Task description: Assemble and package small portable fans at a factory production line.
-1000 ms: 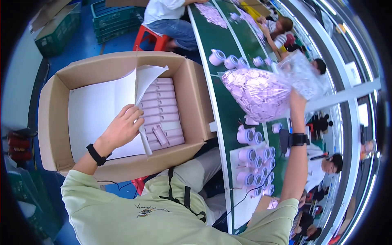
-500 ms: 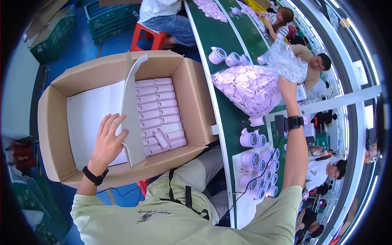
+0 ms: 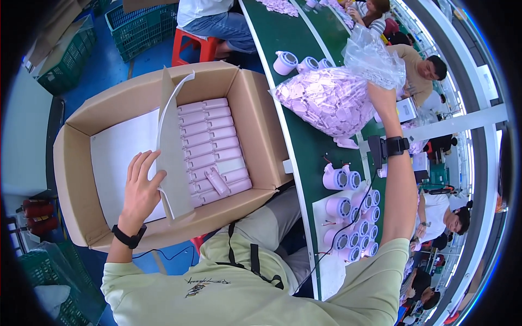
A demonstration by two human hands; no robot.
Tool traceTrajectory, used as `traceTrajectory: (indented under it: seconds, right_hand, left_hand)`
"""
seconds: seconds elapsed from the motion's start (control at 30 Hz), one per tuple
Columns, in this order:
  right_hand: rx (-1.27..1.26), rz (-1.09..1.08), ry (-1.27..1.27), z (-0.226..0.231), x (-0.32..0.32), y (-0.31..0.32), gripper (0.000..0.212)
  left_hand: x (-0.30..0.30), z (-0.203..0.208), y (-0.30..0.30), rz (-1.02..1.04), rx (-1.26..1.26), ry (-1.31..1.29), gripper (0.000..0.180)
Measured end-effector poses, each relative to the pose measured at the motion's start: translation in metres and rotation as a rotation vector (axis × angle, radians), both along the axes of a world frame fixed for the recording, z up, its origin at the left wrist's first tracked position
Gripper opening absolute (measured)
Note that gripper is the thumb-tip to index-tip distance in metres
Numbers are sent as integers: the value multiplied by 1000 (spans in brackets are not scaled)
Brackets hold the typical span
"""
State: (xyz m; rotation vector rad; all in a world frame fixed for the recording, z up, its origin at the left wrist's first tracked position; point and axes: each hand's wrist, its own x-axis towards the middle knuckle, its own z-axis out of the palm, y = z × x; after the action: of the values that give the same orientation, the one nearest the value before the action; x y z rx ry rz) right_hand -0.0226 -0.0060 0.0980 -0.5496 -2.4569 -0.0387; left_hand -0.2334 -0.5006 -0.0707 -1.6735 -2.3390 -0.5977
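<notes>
My left hand (image 3: 142,187) grips the near edge of an upright cardboard divider (image 3: 175,149), thumb toward its right side. The divider stands inside an open cardboard box (image 3: 258,125). To its right lie rows of lilac plastic housings (image 3: 209,132), with one loose housing (image 3: 217,182) set askew on top. A white sheet (image 3: 124,157) lines the left part. My right hand (image 3: 382,100) is at the gathered neck of a clear plastic bag (image 3: 326,100) full of small lilac pieces, on the green table; the bag partly hides its fingers.
Several lilac cylindrical parts (image 3: 352,217) stand in a group on the table's near part, with a black cable across them. More cylinders (image 3: 286,63) stand beyond the bag. Green crates (image 3: 142,30) and a red stool (image 3: 190,46) are on the floor. Other people sit around the table.
My right hand and the bag have shifted a little away from me and to the left over the table. My left hand keeps its hold on the divider.
</notes>
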Motion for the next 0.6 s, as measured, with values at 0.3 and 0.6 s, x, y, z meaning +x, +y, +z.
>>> traceTrajectory:
  seconds: [0.3, 0.6]
  right_hand:
    - [45, 9, -103, 9, 2, -12, 26]
    - [-14, -76, -195, 17, 53, -10, 28]
  left_hand:
    - [4, 1, 0, 25, -18, -23, 35]
    - [-8, 1, 5, 24, -41, -91, 37]
